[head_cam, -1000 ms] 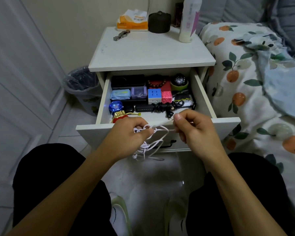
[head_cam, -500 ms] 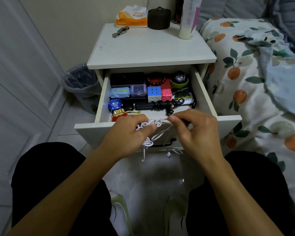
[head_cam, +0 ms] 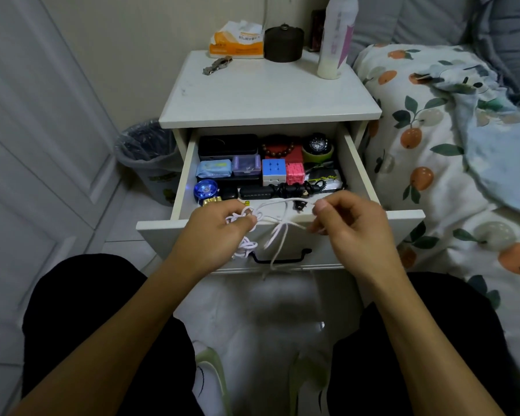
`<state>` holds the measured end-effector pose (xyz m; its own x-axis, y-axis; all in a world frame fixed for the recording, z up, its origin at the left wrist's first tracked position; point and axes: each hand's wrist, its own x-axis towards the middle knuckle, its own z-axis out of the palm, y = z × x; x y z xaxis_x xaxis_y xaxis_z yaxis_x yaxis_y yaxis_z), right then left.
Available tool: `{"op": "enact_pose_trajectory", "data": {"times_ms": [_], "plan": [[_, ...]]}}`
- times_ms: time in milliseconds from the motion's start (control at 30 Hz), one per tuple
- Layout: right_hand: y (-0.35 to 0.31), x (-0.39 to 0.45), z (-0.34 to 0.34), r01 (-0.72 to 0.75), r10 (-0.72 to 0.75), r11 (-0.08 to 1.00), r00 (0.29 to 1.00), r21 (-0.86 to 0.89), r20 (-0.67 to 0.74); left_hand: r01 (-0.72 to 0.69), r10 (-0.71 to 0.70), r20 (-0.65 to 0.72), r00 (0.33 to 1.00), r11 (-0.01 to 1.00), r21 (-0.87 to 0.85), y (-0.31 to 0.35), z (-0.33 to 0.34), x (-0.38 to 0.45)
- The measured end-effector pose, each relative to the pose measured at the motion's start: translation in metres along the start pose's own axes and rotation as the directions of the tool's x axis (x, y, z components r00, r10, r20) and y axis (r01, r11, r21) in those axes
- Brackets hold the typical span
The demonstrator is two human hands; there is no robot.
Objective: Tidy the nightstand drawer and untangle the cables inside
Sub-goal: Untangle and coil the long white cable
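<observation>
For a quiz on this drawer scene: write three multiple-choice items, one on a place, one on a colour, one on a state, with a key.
1. Where is the tissue pack?
A. On the nightstand top, at the back
B. Inside the drawer
C. On the bed

2. What colour is the cable the hands hold?
A. Black
B. White
C. Red

3. What state is the drawer in?
A. Pushed shut
B. Taken out and set on the floor
C. Pulled open

Key:
1 A: the tissue pack sits at the rear of the nightstand top, beside the dark round jar.
2 B: the white cable runs knotted between the left hand and the right hand.
3 C: the drawer sticks out with its contents showing, such as the puzzle cube.
</observation>
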<state>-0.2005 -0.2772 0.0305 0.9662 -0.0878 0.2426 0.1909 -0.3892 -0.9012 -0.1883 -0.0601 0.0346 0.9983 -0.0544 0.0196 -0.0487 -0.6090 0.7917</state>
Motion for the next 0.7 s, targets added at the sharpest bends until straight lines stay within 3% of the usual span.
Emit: {"op": "enact_pose_trajectory", "data": {"times_ms": [100,233,367,533,700], "plan": [[-0.002,-0.006,0.003,0.162,-0.123,0.953,0.979,-0.255,0.162,-0.083,0.093,-0.065,0.994,0.987,0.139,-0.001,0.003,-0.005],[-0.005,-0.007,0.011,0.327,-0.242,0.870,0.936,-0.370,0.256,-0.170,0.175,0.004,0.985,0.950,0.264,0.004,0.011,-0.008],[-0.003,-0.006,0.010,0.334,-0.260,0.865,0.937,-0.374,0.234,-0.173,0.181,-0.005,0.983,0.946,0.273,0.006,0.014,-0.006],[-0.004,-0.005,0.008,0.241,-0.175,0.901,0.962,-0.361,0.208,-0.140,0.187,-0.033,0.982,0.832,0.537,0.005,0.018,-0.005],[-0.003,-0.005,-0.004,0.092,-0.051,0.962,0.985,-0.258,0.162,-0.111,0.165,-0.077,0.983,0.879,0.464,0.003,0.014,-0.006]]}}
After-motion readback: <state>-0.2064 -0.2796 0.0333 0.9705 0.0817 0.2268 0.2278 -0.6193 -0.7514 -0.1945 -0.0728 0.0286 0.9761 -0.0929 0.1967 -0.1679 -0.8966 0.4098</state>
